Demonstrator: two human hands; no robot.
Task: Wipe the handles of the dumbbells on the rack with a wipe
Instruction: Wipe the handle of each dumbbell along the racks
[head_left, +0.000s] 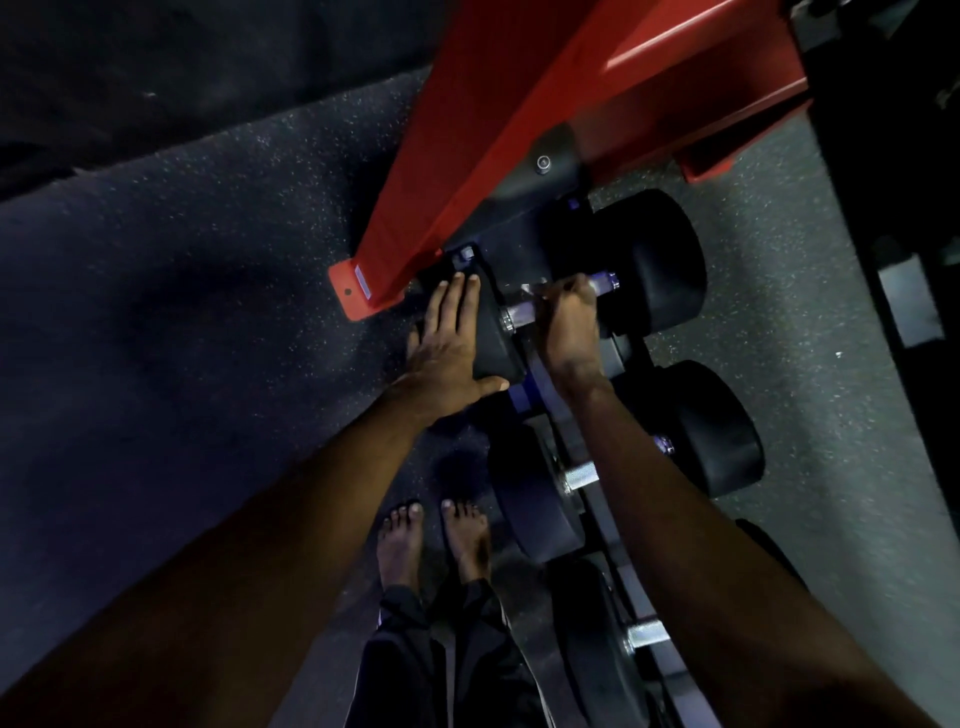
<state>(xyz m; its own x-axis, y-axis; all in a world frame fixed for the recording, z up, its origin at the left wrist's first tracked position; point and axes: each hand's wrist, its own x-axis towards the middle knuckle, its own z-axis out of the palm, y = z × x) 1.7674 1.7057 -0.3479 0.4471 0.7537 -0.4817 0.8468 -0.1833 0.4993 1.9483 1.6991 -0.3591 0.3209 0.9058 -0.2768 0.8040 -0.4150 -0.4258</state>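
The person stands in front of the rack (628, 577) and works on the dumbbell (649, 260) that lies farthest from the feet (400, 540), next to a red frame (493, 130). The right hand (566, 322) is on the handle (519, 312) of this dumbbell. Its fingers (571, 286) are curled around the bar and clamped on the wipe (532, 288). Only a small white edge of the wipe shows above the knuckles; the rest is hidden inside the grip. The left hand (452, 343) lies flat on the near black head of the same dumbbell, with the fingers straight and close together and the thumb spread to the side. It seems to hold the weight steady.

I judge that the wiping of this one handle is in progress. The bare metal is visible on both sides of the right hand, so the wipe covers only the middle part of the bar now.

Two more dumbbells lie on the rack nearer to the person: a second dumbbell (579, 475) and a third dumbbell (647, 634), each with its handle free. Nothing on their metal tells whether they are already cleaned, so I cannot say if this is the first handle of the row or the last one. Other parts of the rack are outside the view.
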